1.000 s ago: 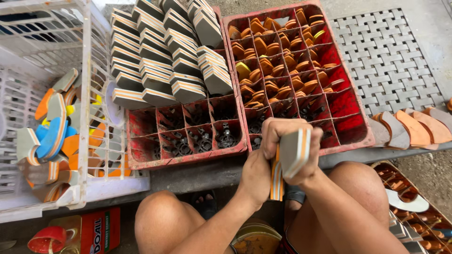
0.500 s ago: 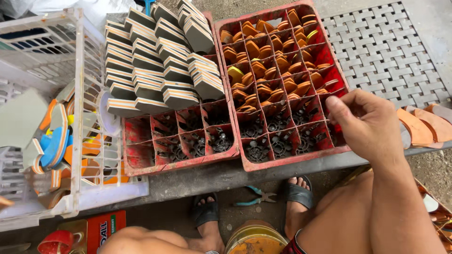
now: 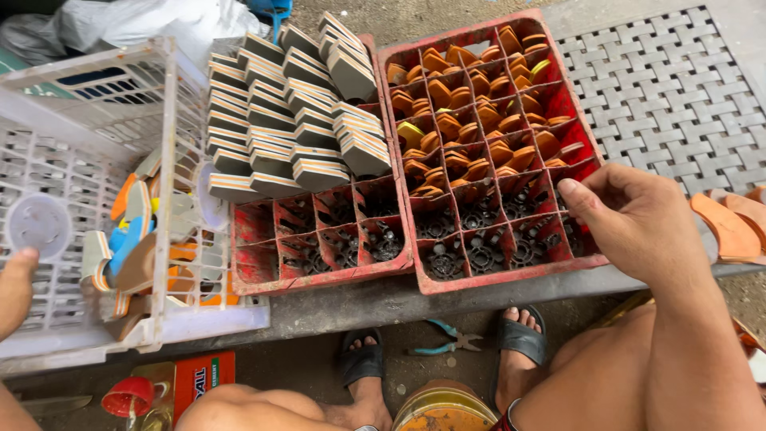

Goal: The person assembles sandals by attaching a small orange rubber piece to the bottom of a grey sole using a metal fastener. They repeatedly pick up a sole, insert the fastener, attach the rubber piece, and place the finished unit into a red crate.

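The right hand (image 3: 638, 227) hovers loosely curled and empty, fingertips (image 3: 570, 190) just above the right red crate (image 3: 594, 259) of orange pieces (image 3: 471, 120). The left hand (image 3: 16, 287) is mostly cut off; its grip cannot be told, beside the white basket (image 3: 171, 96).

I see two red crates (image 3: 495, 275): one holds orange pieces (image 3: 471, 88) with a single yellow-green one (image 3: 410, 133), the other grey pieces (image 3: 295, 120) edged in orange and white stripes. The basket (image 3: 96, 88) is white, the mat (image 3: 678, 104) a grey weave, and the pliers (image 3: 443, 339) have teal handles.
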